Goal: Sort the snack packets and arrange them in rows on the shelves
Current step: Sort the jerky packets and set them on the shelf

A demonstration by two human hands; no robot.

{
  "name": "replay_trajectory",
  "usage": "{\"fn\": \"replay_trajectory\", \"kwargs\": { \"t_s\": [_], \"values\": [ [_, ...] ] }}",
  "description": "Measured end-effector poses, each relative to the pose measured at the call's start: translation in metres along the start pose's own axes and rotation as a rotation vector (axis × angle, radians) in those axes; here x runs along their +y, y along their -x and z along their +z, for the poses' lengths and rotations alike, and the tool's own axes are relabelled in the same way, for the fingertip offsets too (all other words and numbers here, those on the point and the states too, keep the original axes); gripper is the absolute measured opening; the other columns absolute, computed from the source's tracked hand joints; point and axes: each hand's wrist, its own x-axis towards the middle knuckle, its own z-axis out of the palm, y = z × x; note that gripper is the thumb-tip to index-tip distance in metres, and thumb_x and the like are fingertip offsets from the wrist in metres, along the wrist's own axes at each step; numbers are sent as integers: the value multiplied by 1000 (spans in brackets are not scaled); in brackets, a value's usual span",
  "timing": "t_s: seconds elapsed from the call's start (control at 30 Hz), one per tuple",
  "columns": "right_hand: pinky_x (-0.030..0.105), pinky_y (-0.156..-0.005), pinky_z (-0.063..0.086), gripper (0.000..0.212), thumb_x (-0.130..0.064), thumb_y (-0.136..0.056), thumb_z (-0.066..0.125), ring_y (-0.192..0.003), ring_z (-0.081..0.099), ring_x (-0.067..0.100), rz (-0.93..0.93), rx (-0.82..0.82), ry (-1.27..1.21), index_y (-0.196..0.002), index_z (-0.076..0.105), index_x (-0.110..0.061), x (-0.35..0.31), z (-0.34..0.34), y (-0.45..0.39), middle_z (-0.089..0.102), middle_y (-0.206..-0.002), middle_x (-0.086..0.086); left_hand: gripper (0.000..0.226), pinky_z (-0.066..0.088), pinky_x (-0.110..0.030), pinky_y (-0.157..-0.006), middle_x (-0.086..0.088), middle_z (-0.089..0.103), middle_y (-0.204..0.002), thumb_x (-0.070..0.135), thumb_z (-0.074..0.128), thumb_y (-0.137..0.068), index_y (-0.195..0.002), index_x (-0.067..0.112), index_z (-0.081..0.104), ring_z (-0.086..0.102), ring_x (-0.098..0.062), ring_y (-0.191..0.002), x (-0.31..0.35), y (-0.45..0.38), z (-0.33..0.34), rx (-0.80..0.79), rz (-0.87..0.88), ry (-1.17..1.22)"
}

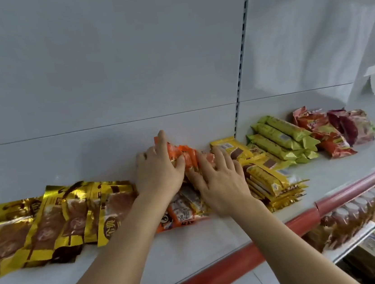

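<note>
Snack packets lie sorted by kind along the wide white metal shelf (pixel 217 239), which has a red strip on its front edge and a white back panel behind it. Largest of the groups is the fan of flat gold foil pouches (pixel 49 220) at the left, overlapping one another like tiles. Right of centre sits a stack of yellow wafer bars (pixel 264 177), then a pile of long lime-green foil sticks (pixel 283 139), then red and maroon crinkled packets (pixel 336 130) near the shelf's far right end. Between the gold pouches and the yellow bars is the heap of slim orange wrapped bars (pixel 187 208), where both hands are working.

The left hand (pixel 159 169) curls around the back end of the orange heap, thumb and fingers wrapped on the top bars, forefinger stretched up along one of them near the back panel. The right hand (pixel 222 184) lies flatter, fingers spread and pressing on the heap's right side, just beside the yellow bars; whether it holds a bar underneath, I cannot tell.

The likely step is squaring the orange bars into one row. Slick wrappers could slide, so a push from the right hand might spill bars forward toward the edge or nudge the yellow stack askew. The left wrist is close to the gold pouches and could drag the nearest one out of its fan.
</note>
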Motion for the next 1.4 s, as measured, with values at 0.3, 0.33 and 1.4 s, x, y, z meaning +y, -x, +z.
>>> {"fn": "replay_trajectory", "kwargs": {
  "t_s": [0.3, 0.33, 1.4],
  "values": [
    [57, -123, 2, 83, -81, -90, 3, -153, -10, 36, -184, -110, 2, -156, -18, -36, 24, 16, 7, -14, -167, 13, 72, 12, -62, -125, -6, -1, -174, 65, 10, -103, -165, 28, 6, 2, -36, -159, -5, 5, 23, 14, -128, -362],
    [58, -122, 2, 82, -81, -90, 4, -153, -11, 36, -191, -117, -3, -156, -19, -37, 26, 16, 8, -16, -167, 13, 73, 14, -62, -125, -5, 1, -174, 66, 7, -102, -165, 29, 5, 6, -35, -159, -5, 4, 23, -9, -137, -349],
    [54, -121, 19, 69, -61, -96, 27, -152, 17, 37, -401, 104, -97, -151, 38, -21, -149, 0, 82, 32, -160, 14, 78, 39, -55, -113, -12, 58, -145, 65, 24, -96, -148, 14, 52, 49, -36, -137, -144, 158, -113, 202, -142, -329]
  ]
}}
